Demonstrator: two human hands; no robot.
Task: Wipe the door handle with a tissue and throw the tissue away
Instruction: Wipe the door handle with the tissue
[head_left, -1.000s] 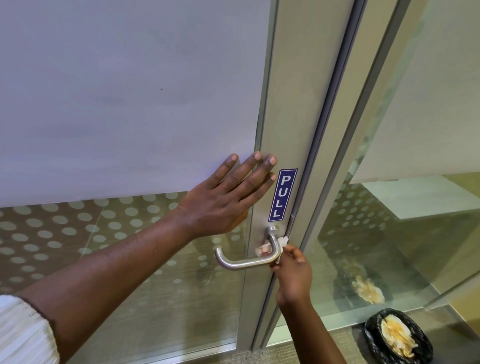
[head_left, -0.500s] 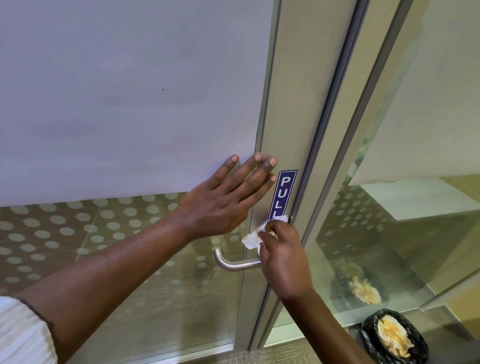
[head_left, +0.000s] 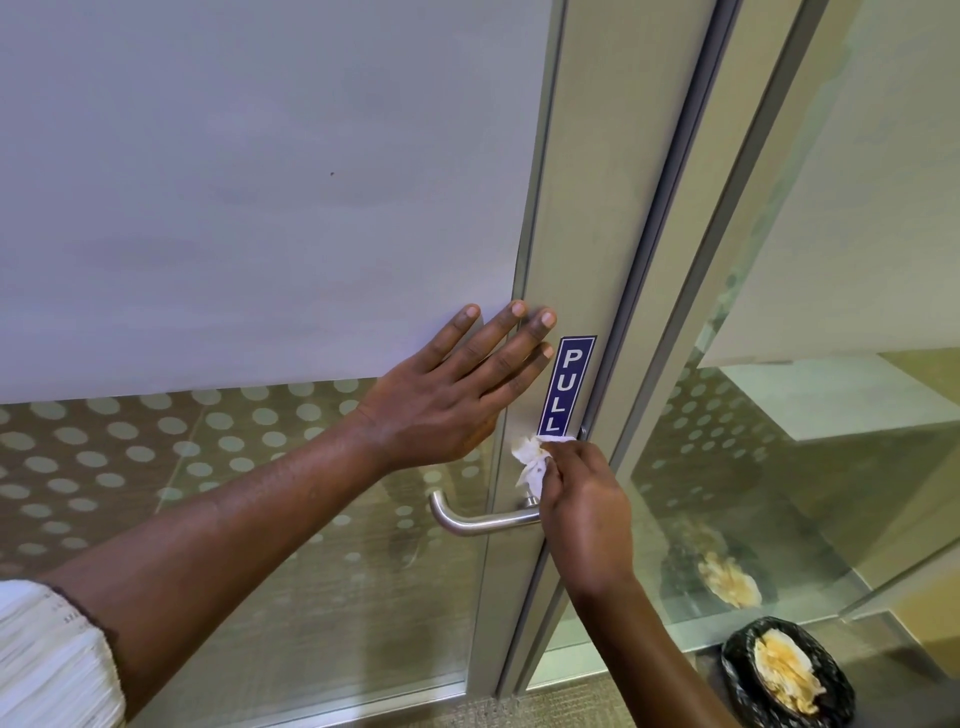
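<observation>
You are mid-wipe: right hand (head_left: 584, 512) pinches the tissue (head_left: 531, 462) at the door handle (head_left: 483, 519) base, left hand (head_left: 452, 400) braces fingers-spread; next, sweep along the lever.

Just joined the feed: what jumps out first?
Two bare hands on a glass door: the left hand lies flat on the door, the right hand presses a crumpled tissue above the metal handle. A blue PULL sign sits just above; a bin stands bottom right.

Tissue (head_left: 531, 462) above handle (head_left: 480, 519)
</observation>
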